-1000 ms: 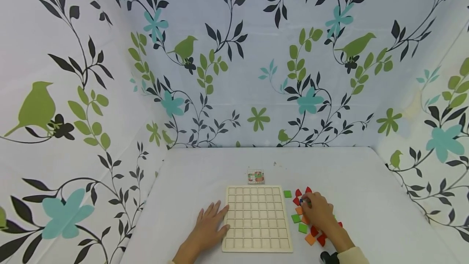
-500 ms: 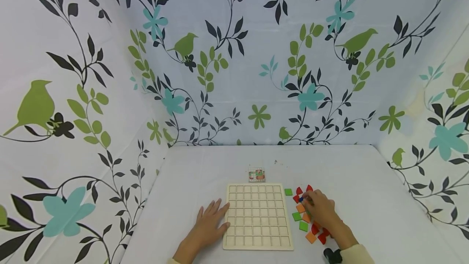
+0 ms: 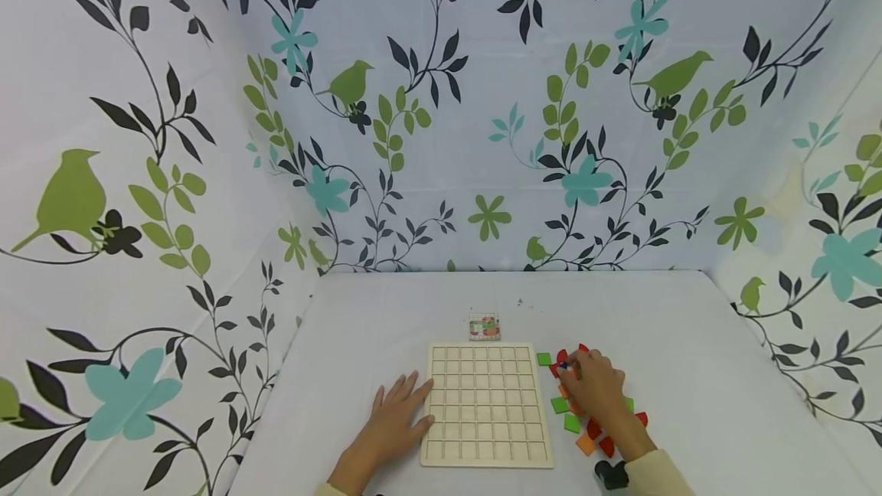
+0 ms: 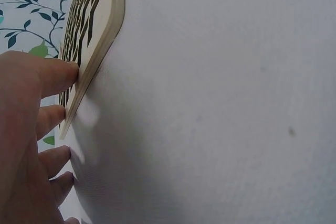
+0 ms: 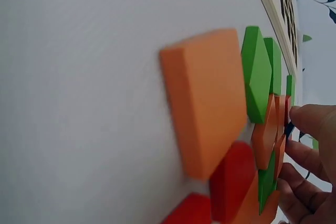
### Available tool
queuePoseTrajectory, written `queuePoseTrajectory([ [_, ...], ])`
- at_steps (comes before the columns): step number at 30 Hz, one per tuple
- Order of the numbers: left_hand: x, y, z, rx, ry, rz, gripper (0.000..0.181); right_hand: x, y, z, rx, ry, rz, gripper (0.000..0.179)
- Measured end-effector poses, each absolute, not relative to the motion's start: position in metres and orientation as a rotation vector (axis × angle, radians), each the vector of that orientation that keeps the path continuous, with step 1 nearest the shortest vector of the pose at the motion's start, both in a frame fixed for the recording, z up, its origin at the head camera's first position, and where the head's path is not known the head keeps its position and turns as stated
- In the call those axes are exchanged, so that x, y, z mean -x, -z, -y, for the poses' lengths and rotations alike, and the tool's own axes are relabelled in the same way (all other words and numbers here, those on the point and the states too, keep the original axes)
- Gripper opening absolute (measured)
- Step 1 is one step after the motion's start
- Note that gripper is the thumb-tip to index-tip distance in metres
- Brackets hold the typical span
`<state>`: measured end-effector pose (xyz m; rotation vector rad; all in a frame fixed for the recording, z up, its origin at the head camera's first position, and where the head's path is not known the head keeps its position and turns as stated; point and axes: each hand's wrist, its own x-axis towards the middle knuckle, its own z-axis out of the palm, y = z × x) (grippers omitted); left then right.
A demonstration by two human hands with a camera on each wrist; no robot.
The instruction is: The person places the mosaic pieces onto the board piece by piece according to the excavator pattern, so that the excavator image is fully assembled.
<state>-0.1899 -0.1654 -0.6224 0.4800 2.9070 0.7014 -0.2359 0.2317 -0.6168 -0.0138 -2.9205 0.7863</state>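
My left hand lies with spread, fairly straight fingers at the left edge of a pale wooden grid board; in the left wrist view, thumb and a finger touch the board's edge. To the board's right, my right hand pinches a small dark blue piece between thumb and index finger. That blue piece shows only partly in the right wrist view, so its shape is unclear. Under and around this hand lie loose flat pieces: a green square, an orange square, a red rounded piece.
A small card with coloured pictures lies beyond the board. A black object is at the right wrist. The white table meets a patterned cloth at its back and sides.
My right hand has shifted slightly away from me and leftward with the blue piece at its fingertips. The left hand stays at the board, and the view has tilted a little.
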Motion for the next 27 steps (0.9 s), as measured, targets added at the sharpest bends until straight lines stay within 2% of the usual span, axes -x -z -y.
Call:
queuePoseTrajectory([
  [10,0.189,0.622,0.164,-0.497,-0.737,-2.911,0.064,0.239,0.619,-0.231,-0.018,-0.798,2.926,0.026],
  [27,0.188,0.62,0.164,-0.466,-0.721,-2.915,0.063,0.231,0.62,-0.246,-0.06,-0.758,2.955,0.028],
])
